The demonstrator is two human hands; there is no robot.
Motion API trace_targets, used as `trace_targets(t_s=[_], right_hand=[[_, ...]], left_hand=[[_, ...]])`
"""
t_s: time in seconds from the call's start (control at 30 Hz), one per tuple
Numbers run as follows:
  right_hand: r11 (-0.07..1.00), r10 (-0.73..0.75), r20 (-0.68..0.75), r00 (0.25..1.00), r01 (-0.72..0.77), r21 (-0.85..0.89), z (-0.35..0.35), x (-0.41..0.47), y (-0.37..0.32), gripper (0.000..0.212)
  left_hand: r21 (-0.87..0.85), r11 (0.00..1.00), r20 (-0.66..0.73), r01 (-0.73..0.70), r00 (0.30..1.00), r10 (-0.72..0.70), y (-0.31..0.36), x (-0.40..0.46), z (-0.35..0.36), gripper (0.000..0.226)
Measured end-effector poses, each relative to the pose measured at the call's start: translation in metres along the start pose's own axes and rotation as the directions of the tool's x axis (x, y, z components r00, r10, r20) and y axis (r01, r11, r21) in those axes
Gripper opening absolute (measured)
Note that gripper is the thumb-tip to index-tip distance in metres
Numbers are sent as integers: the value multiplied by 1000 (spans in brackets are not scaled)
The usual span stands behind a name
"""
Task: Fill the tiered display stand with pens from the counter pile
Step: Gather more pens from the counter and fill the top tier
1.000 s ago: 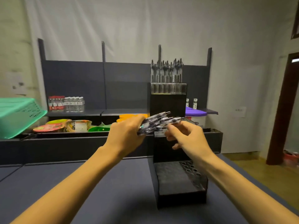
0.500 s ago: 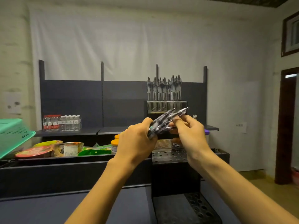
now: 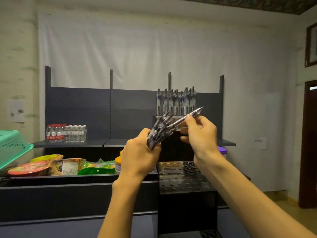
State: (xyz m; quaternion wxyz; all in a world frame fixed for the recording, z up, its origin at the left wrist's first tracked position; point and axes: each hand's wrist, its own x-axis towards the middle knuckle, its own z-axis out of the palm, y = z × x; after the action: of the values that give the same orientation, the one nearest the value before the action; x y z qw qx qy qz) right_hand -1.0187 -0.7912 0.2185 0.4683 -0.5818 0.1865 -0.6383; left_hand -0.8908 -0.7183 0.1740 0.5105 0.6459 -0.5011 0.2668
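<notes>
Right hand (image 3: 199, 133) now pinching 1 clear-barrelled pen with dark clip (image 3: 187, 117) between thumb and fingertips, drawn partly clear of the bundle of clear-and-black pens (image 3: 158, 130); 0.5 s ago same pen lay tight against the bundle, 1.0 s ago fingers only closing on its tip. Pen tilted, tip end pointing up and right, rear end near the bundle, contact there not resolvable. Left hand (image 3: 139, 155) wrapped round the lower part of the bundle, fingers curled, pens fanning up and right out of the fist.

Viewpoint raised over the last second: lowest tier gone from frame save a sliver at bottom edge; middle tier of the black perforated tiered display stand (image 3: 185, 182) now central-low, holes showing dark and empty. Top tier (image 3: 175, 121) partly hidden behind the hands, carrying a row of upright pens (image 3: 175, 102). Counter pile itself not in view.

Judgement: separation of 1 pen nearly complete; next step likely seating it in a free hole. Top tier looks well stocked, middle tier unfilled, so task judged less than half done. Risk: loose bundle slipping in the left fist during withdrawal.

Background: green plastic basket (image 3: 12, 148) at left, bottled water packs (image 3: 66, 133) on the dark shelf.
</notes>
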Motion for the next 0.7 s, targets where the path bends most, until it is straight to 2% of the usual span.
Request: trace_targets(t_s=[0.13,0.2,0.37,0.57,0.7], right_hand=[[982,-184,-111,977,179,-55,-5,21,-15,6],[958,-280,-156,947,265,-107,-7,33,-23,10],[859,-463,-98,881,418,-296,-5,59,-40,9],[738,-479,73,875,446,-507,8,76,-44,20],[663,-450,135,883,431,-612,17,85,-45,20]], left_hand=[[-34,999,-31,5,999,-6,-2,3,3,18],[-72,997,-69,17,997,-22,-3,5,7,18],[-171,984,-106,57,991,-76,-3,5,16,23],[-232,971,-108,63,990,-91,2,3,19,21],[-230,971,-88,62,993,-84,3,2,21,22]])
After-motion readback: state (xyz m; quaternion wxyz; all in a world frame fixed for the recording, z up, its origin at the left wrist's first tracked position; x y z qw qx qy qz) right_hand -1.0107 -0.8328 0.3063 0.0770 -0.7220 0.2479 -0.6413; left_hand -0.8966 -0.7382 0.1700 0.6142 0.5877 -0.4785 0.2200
